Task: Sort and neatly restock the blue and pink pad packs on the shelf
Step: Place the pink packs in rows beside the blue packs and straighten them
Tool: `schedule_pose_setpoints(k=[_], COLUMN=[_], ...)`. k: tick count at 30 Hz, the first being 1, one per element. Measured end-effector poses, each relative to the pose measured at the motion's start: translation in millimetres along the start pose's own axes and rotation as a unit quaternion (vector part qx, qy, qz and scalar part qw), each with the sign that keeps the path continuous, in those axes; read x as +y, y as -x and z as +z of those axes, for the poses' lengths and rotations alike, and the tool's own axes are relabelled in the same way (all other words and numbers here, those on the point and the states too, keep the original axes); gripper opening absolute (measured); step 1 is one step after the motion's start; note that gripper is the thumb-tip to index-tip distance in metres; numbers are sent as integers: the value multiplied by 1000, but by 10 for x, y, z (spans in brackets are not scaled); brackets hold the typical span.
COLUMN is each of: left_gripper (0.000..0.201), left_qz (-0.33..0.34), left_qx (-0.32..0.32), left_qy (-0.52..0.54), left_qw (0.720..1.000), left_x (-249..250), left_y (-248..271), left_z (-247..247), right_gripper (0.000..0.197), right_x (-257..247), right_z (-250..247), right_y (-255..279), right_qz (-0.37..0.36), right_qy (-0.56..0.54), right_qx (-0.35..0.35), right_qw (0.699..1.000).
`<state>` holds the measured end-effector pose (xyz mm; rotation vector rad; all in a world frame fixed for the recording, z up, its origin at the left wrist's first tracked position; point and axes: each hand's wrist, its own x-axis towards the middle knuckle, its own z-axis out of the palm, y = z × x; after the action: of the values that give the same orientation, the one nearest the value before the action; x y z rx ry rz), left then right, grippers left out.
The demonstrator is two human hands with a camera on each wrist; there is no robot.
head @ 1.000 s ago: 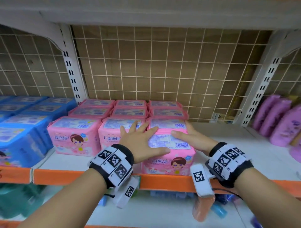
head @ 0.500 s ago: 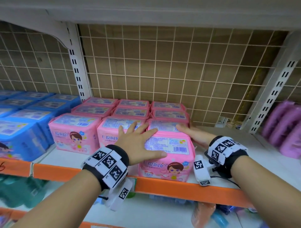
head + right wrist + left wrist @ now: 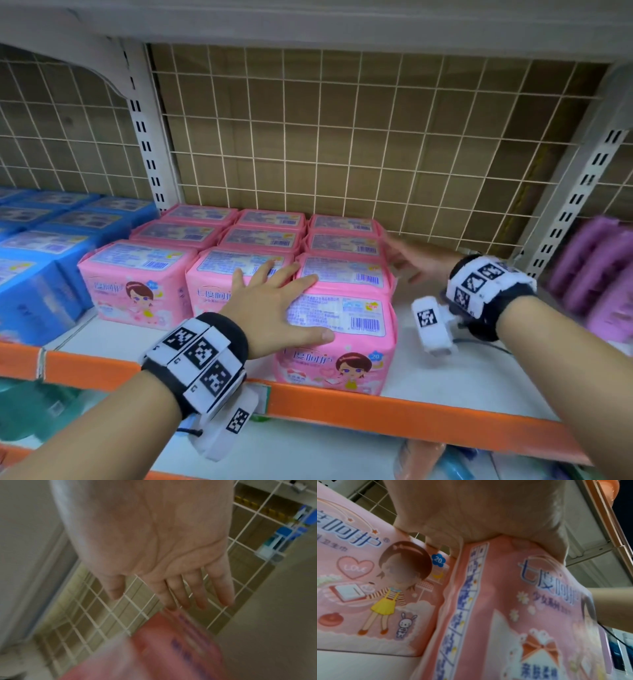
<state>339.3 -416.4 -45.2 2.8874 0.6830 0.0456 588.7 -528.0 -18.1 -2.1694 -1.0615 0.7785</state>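
Pink pad packs stand in three rows on the white shelf (image 3: pixel 445 370). The front pink pack (image 3: pixel 339 339) of the right row sits near the orange shelf edge. My left hand (image 3: pixel 274 305) lies flat on its top left, fingers spread and straight, thumb along the top; in the left wrist view the palm (image 3: pixel 479 513) presses that pack (image 3: pixel 513 608). My right hand (image 3: pixel 411 260) hovers with fingers straight beside the right side of the right row, apart from the packs; in the right wrist view the blurred fingers (image 3: pixel 197 588) are spread above a pink pack (image 3: pixel 171 649). Blue packs (image 3: pixel 37 267) fill the left bay.
Wire mesh backing (image 3: pixel 342 137) closes the rear. White uprights (image 3: pixel 147 137) separate the bays. Purple packs (image 3: pixel 596 274) lie at the far right. Bare white shelf lies between the pink rows and the purple packs. A lower shelf holds green and orange items.
My right hand has left the front pink pack's right side and moved back and outward, fingers straight. The left hand stays on the pack's top. The view moved closer.
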Motion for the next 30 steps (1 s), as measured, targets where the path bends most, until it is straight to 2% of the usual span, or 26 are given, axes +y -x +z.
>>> schedule_pose_setpoints(k=[2,3,7,10,13,15,16,19,24,26,27,29,30], left_gripper=[111,111,111,110,109,109,109,108,101,102,103,103,104], left_qz=[-1,-2,-2,-4,-2,-1,0,-1,-5,-2,-2,-1,1], left_qx=[-2,-4,-1,-5,-6,-6,-5,-5,-3,-2,-1,5,7], left_qy=[2,3,1,8,9,9,10,12,16,14,12,8,6], left_qw=[1000,1000,1000,1000,1000,1000,1000,1000,1000,1000,1000,1000,1000], left_x=[-5,-1,2,-3,-7,-12,-16,-6,-26,-54,-61,-69,-73], left_y=[-2,-4,-23,-25,-27,-26,-27,-40,-56,-64,-66,-68,-74], left_z=[-5,-5,-2,-4,-1,4,6,3,-46,-50,-46,-26,-18], right_gripper=[62,51,24,22,37,50,49,36,16,20,30,70,94], right_x=[30,51,79,66,75,114,143,190,26,-79,-119,-151,-141], right_z=[-175,-210,-154,-171,-189,-165,-153,-114,-77,-35,3,131,222], right_y=[-188,-271,-555,-630,-624,-602,-608,-603,-433,-187,-16,346,504], right_qz=[-39,-68,-105,-103,-74,-36,-45,-100,-148,-168,-174,-172,-167], right_qy=[71,119,234,297,365,359,335,214,147,121,114,92,95], right_qx=[97,119,127,171,138,119,119,123,197,157,105,2,-23], right_qw=[992,983,958,934,918,925,934,964,958,966,973,981,981])
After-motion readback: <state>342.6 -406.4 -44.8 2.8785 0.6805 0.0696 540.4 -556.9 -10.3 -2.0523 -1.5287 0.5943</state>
